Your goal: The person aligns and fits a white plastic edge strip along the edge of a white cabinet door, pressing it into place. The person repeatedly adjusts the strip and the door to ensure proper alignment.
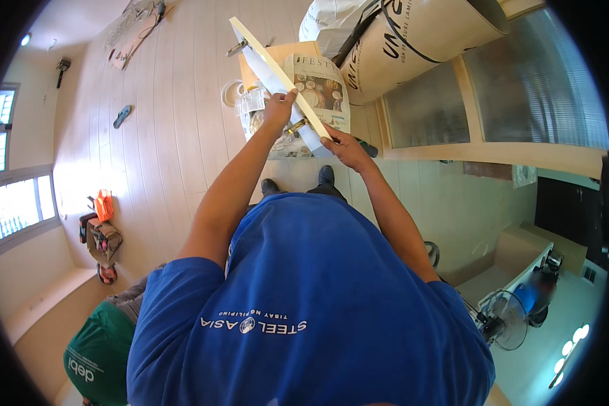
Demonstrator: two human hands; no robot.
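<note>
A long, thin cream-coloured board [267, 57] slants from the upper left down toward my hands. My left hand [279, 110] grips it near its lower part, fingers wrapped over the edge. My right hand [342, 145] holds the board's lower end, where a white panel piece [311, 139] and a small yellow-and-black object show between the hands. Under the board lies a spread newspaper [321, 84] on a cardboard box [287, 51]. My blue shirt fills the lower middle of the view.
A large rolled brown paper-wrapped bundle [419, 34] and a white sack [328, 20] lie at the top. A frosted-glass cabinet [494, 88] is on the right. A tool bag [101, 240], a green bag [98, 358], a sandal [122, 116] and a fan [501, 318] sit on the floor.
</note>
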